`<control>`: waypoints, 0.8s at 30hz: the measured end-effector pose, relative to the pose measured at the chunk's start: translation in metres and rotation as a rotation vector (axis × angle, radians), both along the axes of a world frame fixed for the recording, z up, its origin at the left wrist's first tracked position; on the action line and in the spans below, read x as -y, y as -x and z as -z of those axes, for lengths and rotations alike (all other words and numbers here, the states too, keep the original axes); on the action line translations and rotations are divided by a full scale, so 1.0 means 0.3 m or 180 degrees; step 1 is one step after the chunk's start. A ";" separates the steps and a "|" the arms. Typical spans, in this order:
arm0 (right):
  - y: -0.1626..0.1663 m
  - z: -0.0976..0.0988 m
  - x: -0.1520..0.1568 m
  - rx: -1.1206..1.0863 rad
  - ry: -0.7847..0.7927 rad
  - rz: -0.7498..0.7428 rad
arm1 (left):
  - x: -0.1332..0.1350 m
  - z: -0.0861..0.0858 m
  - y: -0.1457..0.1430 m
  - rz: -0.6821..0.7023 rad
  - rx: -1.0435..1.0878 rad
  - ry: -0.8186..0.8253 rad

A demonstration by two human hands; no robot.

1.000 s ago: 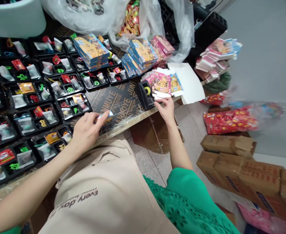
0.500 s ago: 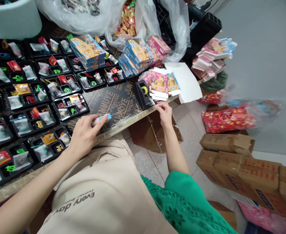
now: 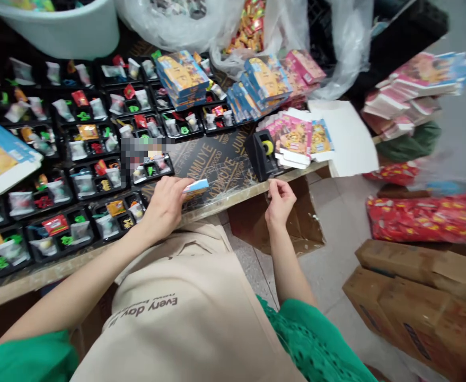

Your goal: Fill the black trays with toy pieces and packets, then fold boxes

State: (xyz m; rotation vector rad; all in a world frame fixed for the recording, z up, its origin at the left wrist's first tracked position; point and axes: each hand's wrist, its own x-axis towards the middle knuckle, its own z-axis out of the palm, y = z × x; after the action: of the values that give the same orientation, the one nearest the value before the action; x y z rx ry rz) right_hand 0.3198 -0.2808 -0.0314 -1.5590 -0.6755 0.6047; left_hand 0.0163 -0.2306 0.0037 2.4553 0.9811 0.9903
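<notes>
My left hand (image 3: pixel 164 207) rests at the table's front edge, its fingers closed on a thin blue printed cardboard box (image 3: pixel 196 187). Most of that box is hidden behind the fingers. My right hand (image 3: pixel 280 202) is pinched just in front of the black tape dispenser (image 3: pixel 261 156), which holds a yellow-cored roll. Whatever is between those fingertips is too small to make out. Left of my left hand sit black compartment trays (image 3: pixel 115 215) with small wrapped packets and coloured pieces. Flat pink and blue printed cartons (image 3: pixel 294 135) lie beside the dispenser.
Stacked blue boxes (image 3: pixel 183 79) stand on the trays, with more blue boxes (image 3: pixel 268 79) and pink ones (image 3: pixel 304 66) farther right. Behind are a white tub (image 3: pixel 69 32) and plastic bags (image 3: pixel 177 26). Brown cartons (image 3: pixel 411 302) and red packs (image 3: pixel 423 215) occupy the floor at right.
The view has swung left, bringing a blue printed box in at the left edge. My right hand has drawn a little back from the tape dispenser towards me. My left hand still holds its box.
</notes>
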 end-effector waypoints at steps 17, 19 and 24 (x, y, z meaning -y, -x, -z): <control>0.414 -0.138 -0.059 -0.2773 0.0630 -0.2656 | -0.026 -0.001 -0.004 -0.0059 -0.0169 0.0073; 0.412 -0.123 -0.059 -0.2401 0.0738 -0.2555 | -0.032 0.003 -0.021 -0.0237 -0.0078 -0.0007; 0.381 -0.068 -0.035 -0.1905 0.1430 -0.2458 | -0.001 0.012 -0.039 -0.0291 0.0118 -0.0229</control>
State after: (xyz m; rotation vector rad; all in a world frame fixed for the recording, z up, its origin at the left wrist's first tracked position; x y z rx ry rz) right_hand 0.2057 -0.2703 -0.0109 -1.3623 -0.6876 1.8179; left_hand 0.0281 -0.2301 0.0000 2.4596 1.0714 1.1153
